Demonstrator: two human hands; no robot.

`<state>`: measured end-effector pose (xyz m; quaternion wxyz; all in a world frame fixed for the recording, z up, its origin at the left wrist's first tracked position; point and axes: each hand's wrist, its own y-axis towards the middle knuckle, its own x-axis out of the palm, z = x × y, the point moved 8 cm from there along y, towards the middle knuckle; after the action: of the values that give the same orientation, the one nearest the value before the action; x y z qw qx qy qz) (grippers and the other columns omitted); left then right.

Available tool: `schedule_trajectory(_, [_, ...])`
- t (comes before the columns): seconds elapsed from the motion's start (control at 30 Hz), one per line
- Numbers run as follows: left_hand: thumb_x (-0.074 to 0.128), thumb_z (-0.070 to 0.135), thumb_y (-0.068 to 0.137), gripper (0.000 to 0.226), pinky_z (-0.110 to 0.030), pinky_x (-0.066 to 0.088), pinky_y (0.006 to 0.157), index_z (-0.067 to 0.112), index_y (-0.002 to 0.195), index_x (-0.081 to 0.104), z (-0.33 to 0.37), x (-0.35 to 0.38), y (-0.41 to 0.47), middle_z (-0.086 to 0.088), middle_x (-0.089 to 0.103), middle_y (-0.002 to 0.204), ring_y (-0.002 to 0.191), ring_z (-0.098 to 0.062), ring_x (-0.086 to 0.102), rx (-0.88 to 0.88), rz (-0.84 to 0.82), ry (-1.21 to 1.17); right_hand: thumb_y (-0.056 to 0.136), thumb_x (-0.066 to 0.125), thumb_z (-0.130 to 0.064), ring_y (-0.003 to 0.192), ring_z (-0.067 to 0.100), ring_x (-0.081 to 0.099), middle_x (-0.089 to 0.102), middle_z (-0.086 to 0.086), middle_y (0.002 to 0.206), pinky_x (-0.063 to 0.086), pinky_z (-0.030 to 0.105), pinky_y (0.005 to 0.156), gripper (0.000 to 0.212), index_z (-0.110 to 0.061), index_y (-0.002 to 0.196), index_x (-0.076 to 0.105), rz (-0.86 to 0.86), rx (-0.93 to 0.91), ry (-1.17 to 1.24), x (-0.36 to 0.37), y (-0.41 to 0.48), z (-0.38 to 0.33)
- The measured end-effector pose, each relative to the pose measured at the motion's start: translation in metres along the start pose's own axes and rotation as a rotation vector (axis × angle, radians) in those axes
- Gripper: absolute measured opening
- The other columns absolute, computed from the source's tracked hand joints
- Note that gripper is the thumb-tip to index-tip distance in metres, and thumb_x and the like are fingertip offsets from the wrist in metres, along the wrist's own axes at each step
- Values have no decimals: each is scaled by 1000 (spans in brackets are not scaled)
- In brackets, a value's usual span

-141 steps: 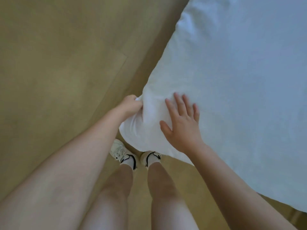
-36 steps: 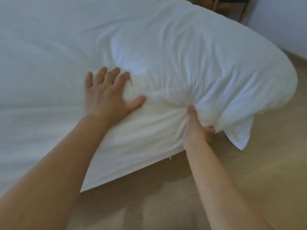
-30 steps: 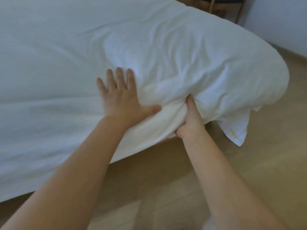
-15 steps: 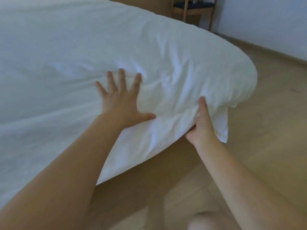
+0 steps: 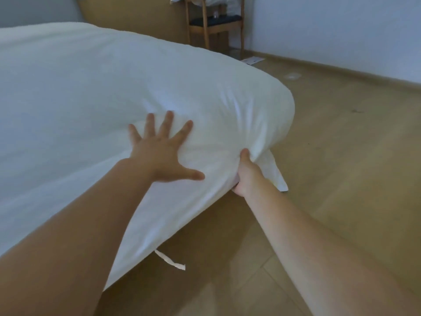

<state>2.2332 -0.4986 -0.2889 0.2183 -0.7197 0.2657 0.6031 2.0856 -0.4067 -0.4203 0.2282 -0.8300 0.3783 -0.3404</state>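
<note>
A: The white cover [image 5: 102,99] spreads out ahead of you, and its near right corner bulges up between your two hands. Your left hand [image 5: 163,153] lies on top of it, just inside the near edge. Your right hand [image 5: 247,176] is at the corner itself, lower down, where the cloth gathers.

B: By count, you have one cover and two hands on it. One loose flap [image 5: 276,176] hangs from the corner just beside your right wrist. One narrow tie strip [image 5: 169,261] dangles from under the near edge, above the wooden floor [image 5: 341,156]. One chair [image 5: 215,26] stands well apart, past the far corner.

A: Your left hand is spread wide, its fingers [image 5: 167,124] straight and fanned, palm pressing flat into the cover and gripping nothing.

B: Your right hand is clenched around a bunch of the cover at the corner. Its thumb [image 5: 245,156] lies on top, and the other fingers are curled underneath, mostly hidden by cloth.
</note>
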Motion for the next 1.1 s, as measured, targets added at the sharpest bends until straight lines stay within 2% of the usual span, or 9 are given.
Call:
schedule_trajectory(0.17, [48,95,40,135,-63,-13,106,43,138,-30,5,6,0,1,-32,152,140,-34,-26,-12,60,24,87,57,-43,90,26,66,71,2,99,51,48,86,26,-23,100,65,60,-66,214,-15,16,-48])
schedule_trajectory(0.27, [47,95,40,134,-61,-15,106,45,138,-28,5,5,0,1,-30,153,140,-33,-25,8,75,-2,94,50,-33,72,21,61,67,2,101,54,37,66,20,-17,86,58,150,-162,297,-23,12,-43])
schedule_trajectory(0.37, [54,89,49,130,-59,-15,107,43,141,-25,1,9,-4,1,-31,153,141,-31,-26,17,65,28,95,43,-50,92,27,62,63,6,112,54,40,79,48,-12,123,53,74,-76,326,3,5,-4])
schedule_trajectory(0.47, [54,79,64,113,-53,-14,111,41,146,-14,4,3,-6,4,-23,156,143,-25,-21,24,69,-81,70,46,-81,111,26,60,62,6,124,47,45,96,81,-27,130,52,-334,-32,321,52,-22,36])
schedule_trajectory(0.57, [49,65,80,88,-38,-6,115,31,150,7,-8,-12,-26,5,-2,159,146,-15,-4,62,140,-337,56,61,-76,115,14,58,58,-3,132,46,37,99,99,-29,140,38,-464,-104,45,76,-62,79])
schedule_trajectory(0.77, [32,66,80,80,-34,-1,115,27,149,22,-130,-6,-152,4,19,157,145,-15,13,-206,433,-210,84,58,-55,74,14,71,74,-3,91,54,25,56,31,-25,91,63,-164,-181,53,53,-67,107])
schedule_trajectory(0.87, [49,59,85,76,-34,-2,115,29,149,21,-140,11,-158,7,15,157,145,-15,10,-220,328,-209,88,54,-54,80,14,64,67,0,101,52,29,66,39,-17,98,56,-35,-95,19,45,-60,122])
schedule_trajectory(0.97, [55,50,85,75,-34,-4,115,30,149,21,-139,8,-152,9,13,158,145,-12,6,-231,322,-284,84,47,-67,100,24,63,64,5,120,51,41,88,62,-22,125,50,-283,39,135,88,-76,149])
schedule_trajectory(1.1, [52,45,88,73,-33,-8,115,25,149,20,-143,8,-187,5,12,158,145,-12,3,-205,347,-270,70,48,-75,112,23,61,66,3,120,45,47,100,76,-26,128,55,-603,147,95,139,-135,215])
